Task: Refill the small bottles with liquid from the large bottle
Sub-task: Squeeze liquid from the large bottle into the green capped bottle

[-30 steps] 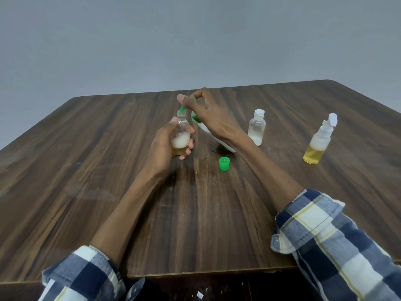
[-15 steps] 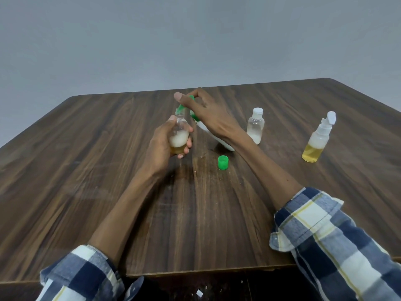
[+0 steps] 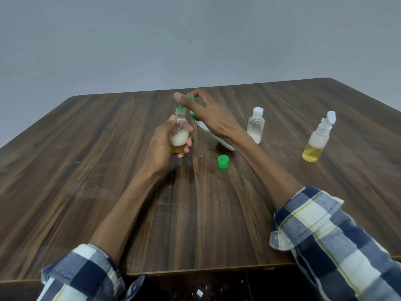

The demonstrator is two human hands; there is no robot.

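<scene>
At frame centre the left hand (image 3: pixel 165 144) grips a small bottle (image 3: pixel 179 135) upright, while the right hand (image 3: pixel 208 114), curled round the large bottle (image 3: pixel 213 135), tilts its green nozzle (image 3: pixel 180 108) down-left onto that bottle's mouth.

Dark wood-grain table (image 3: pixel 86 170), faintly glossy (clear plastic small bottles (image 3: pixel 256 124), checked cloth sleeves (image 3: pixel 338 240))
</scene>
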